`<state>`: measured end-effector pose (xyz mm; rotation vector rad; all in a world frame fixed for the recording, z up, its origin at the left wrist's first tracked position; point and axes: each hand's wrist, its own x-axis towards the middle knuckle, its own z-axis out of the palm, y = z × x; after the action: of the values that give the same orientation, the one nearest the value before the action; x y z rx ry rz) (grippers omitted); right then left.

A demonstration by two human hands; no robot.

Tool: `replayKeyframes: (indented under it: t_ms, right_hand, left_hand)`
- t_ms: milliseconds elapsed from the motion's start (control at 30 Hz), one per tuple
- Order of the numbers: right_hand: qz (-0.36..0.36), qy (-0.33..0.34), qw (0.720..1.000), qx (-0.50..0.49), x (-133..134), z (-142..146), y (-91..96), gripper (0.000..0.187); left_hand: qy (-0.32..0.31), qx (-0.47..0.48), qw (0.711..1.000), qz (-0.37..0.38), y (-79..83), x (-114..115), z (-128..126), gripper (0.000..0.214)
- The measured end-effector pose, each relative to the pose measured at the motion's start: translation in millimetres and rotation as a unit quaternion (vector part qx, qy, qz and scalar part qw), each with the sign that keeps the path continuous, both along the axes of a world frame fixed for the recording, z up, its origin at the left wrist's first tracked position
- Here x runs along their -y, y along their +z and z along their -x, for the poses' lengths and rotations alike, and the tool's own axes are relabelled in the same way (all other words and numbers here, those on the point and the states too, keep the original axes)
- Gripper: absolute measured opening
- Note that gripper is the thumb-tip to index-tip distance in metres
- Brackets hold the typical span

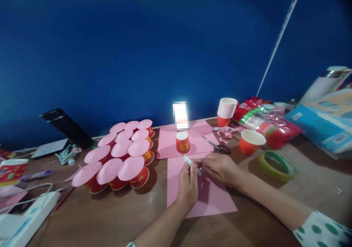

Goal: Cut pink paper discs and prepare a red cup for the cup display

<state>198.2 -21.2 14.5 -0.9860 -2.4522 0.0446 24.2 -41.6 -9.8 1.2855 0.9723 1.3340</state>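
My left hand (188, 183) is closed around a slim white tube (188, 160) whose narrow tip points up and away from me. Beside it, the fingers of my right hand (217, 166) are pinched together near the tube's lower end; what they hold is hidden. Under both hands lies a pink paper sheet (203, 199). Just beyond the tip, a red paper cup (183, 143) with a gold pattern stands upside down on more pink paper (166, 140). Dark-handled scissors (220, 148) lie right of that cup.
Several upturned red cups topped with pink paper cones (130, 168) stand at left. Rightward are stacked cups (227, 109), an upright cup (251, 142), a tape roll (276, 165) and a red package (264, 120). A power strip (33, 217) and black bottle (67, 128) lie leftward.
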Motion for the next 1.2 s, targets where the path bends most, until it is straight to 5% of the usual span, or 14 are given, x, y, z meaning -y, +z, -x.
replayKeyframes:
  t_ms: [133, 333, 433, 600, 867, 1033, 1200]
  right_hand:
    - [-0.006, 0.000, 1.000, 0.011, -11, 5, 0.4, 0.030]
    - [0.011, -0.245, 0.968, 0.042, -65, 4, 10.6, 0.024]
    - [0.044, -0.314, 0.944, 0.094, -96, 0, 12.9, 0.021]
    - [0.113, -0.328, 0.918, 0.192, -125, 0, 17.2, 0.030]
    - [0.147, -0.309, 0.909, 0.239, -135, 8, 20.7, 0.032]
    - [0.138, -0.333, 0.917, 0.170, -132, 2, 18.6, 0.026]
    - [0.101, -0.361, 0.927, -0.001, -113, -5, 25.2, 0.024]
  left_hand:
    - [0.026, 0.004, 1.000, 0.008, -1.4, 1, 1, 0.034]
    - [0.020, 0.008, 0.999, 0.050, -0.9, 3, -3, 0.036]
    - [0.004, -0.016, 0.999, 0.044, -3.0, 4, -4, 0.037]
    - [-0.032, -0.052, 0.997, 0.038, -3.1, 8, -6, 0.036]
    - [-0.066, -0.083, 0.994, -0.001, 1.2, 13, -2, 0.056]
    - [-0.081, -0.030, 0.996, 0.017, -3.8, 14, -1, 0.067]
    - [-0.098, 0.003, 0.994, 0.054, -6.1, 12, -1, 0.053]
